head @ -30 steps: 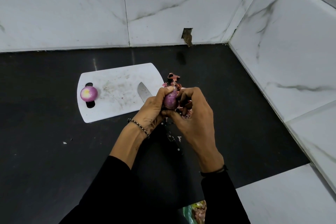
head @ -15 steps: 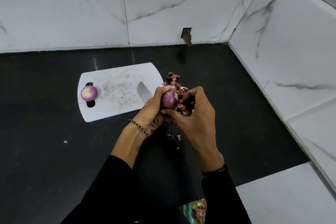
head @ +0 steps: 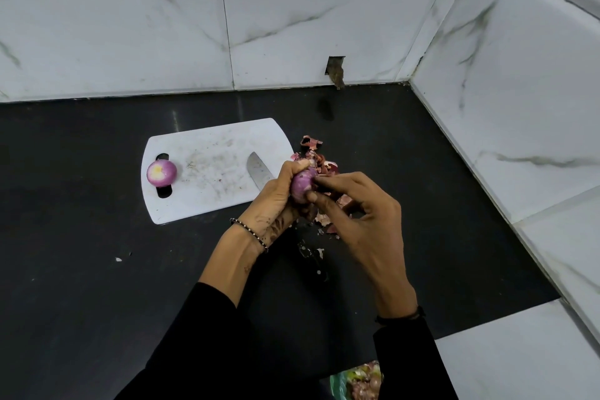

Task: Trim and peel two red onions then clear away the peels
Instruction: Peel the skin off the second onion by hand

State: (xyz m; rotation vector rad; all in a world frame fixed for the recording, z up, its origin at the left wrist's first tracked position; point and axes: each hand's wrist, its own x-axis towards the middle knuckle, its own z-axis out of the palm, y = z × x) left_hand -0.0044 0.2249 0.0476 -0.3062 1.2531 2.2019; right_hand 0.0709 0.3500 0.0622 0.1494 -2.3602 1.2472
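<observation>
My left hand grips a purple red onion just right of the white cutting board. My right hand meets the onion from the right, thumb and forefinger pinching at its skin. A peeled onion sits on the board's left end, beside the handle slot. A knife lies with its blade on the board's right edge; its dark handle runs under my hands. Loose peels lie heaped on the black counter behind and below the held onion.
The black counter ends at white marble walls behind and to the right. A green bag of scraps shows at the bottom edge. A small white crumb lies on the counter at left.
My right hand has shifted a little to the right and opened out, its fingertips now at the onion's right side. The left hand keeps its hold on the onion.
</observation>
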